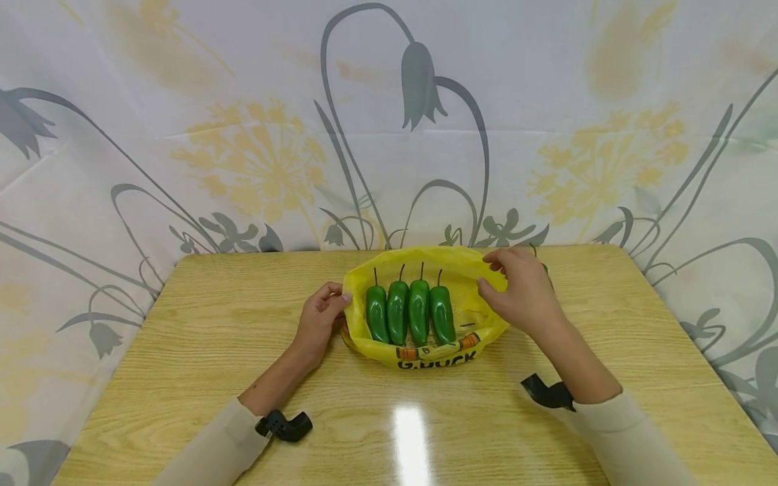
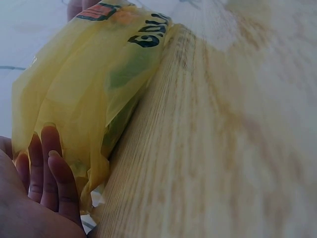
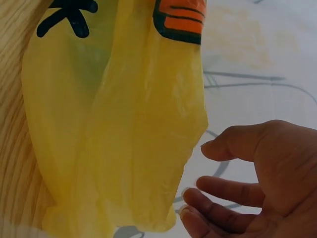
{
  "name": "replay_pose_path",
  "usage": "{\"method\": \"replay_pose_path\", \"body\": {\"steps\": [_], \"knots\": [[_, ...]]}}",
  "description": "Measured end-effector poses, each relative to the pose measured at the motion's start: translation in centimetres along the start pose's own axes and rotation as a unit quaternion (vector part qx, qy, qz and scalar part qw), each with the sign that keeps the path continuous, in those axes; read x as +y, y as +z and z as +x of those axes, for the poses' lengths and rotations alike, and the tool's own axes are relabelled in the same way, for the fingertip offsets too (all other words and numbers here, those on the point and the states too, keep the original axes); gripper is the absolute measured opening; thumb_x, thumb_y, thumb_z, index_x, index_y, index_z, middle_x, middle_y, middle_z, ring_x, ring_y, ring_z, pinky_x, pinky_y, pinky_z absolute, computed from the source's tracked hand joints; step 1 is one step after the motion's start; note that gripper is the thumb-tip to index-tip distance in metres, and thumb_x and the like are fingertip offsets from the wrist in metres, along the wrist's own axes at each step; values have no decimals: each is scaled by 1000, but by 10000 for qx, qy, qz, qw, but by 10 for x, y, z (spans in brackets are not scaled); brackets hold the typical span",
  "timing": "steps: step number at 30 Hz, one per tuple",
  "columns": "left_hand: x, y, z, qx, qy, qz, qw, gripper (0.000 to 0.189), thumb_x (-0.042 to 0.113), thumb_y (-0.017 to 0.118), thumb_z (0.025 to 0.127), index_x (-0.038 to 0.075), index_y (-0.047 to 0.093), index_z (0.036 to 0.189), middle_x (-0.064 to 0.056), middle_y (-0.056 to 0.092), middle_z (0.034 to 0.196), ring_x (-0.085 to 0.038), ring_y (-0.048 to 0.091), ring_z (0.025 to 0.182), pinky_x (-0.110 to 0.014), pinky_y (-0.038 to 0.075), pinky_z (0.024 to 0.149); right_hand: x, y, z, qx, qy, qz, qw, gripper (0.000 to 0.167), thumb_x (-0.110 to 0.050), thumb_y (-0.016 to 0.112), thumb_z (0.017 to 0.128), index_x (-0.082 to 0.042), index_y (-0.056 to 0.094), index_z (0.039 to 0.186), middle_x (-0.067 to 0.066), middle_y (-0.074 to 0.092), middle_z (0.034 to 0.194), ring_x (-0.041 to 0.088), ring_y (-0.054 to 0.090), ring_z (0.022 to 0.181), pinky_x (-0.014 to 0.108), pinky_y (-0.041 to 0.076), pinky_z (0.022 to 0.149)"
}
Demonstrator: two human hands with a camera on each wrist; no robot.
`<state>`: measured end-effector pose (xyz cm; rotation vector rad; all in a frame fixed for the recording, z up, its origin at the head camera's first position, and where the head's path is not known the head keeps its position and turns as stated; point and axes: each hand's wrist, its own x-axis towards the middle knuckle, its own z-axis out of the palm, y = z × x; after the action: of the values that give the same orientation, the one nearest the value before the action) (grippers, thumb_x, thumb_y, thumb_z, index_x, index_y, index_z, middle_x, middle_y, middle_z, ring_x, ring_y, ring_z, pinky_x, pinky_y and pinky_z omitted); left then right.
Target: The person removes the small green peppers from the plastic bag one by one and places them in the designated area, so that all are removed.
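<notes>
A yellow plastic bag (image 1: 471, 287) lettered G.DUCK lies on the table with its mouth spread wide. Several green chili peppers (image 1: 398, 312) lie side by side in its left half, dark stems pointing away. My left hand (image 1: 320, 317) pinches the bag's left rim, thumb over the edge; its other fingers lie against the outer side of the bag (image 2: 64, 99) in the left wrist view. Over the right rim hovers my right hand (image 1: 523, 290), thumb and fingers apart and holding nothing. Beside the bag (image 3: 138, 124), the right wrist view shows the same gap between thumb and fingers.
Partly hidden behind the right hand is another green pepper (image 1: 545, 268), its stem showing above. The wooden table (image 1: 243, 304) meets a flower-patterned curtain (image 1: 273, 135) at its back edge. Black wrist mounts (image 1: 284, 426) stick out from both sleeves.
</notes>
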<state>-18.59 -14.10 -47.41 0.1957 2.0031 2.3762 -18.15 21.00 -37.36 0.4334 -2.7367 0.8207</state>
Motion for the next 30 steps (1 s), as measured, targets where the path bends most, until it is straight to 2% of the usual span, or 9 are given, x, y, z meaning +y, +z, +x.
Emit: {"method": "replay_pose_path", "body": {"steps": [10, 18, 25, 30], "knots": [[1, 0, -1, 45, -92, -2, 9999, 20, 12, 59, 107, -6, 57, 116, 4, 73, 87, -11, 64, 69, -23, 53, 62, -9, 13, -1, -219, -57, -4, 9997, 33, -11, 75, 95, 4, 69, 124, 21, 66, 112, 39, 62, 105, 56, 53, 88], [1, 0, -1, 48, -81, -6, 10000, 19, 12, 59, 107, -5, 57, 115, 3, 73, 86, -11, 64, 69, -24, 53, 62, -8, 30, -1, -392, -227, -2, 9990, 31, -11, 75, 95, 4, 69, 121, 20, 65, 111, 35, 63, 99, 51, 56, 86], [0, 0, -1, 37, -81, -12, 10000, 17, 11, 59, 106, -5, 57, 115, 3, 72, 84, -11, 63, 69, -24, 53, 62, -10, 37, -1, -789, -293, 55, 9964, 36, -10, 76, 94, 5, 68, 126, 20, 66, 115, 31, 61, 97, 48, 55, 83], [0, 0, -1, -11, -44, -3, 10000, 17, 10, 59, 106, -5, 57, 114, 3, 72, 84, -11, 63, 69, -24, 53, 61, -14, 40, 0, -1077, -240, 83, 9939, 42, -11, 76, 94, 9, 66, 130, 23, 68, 118, 35, 66, 101, 49, 59, 87]]}}
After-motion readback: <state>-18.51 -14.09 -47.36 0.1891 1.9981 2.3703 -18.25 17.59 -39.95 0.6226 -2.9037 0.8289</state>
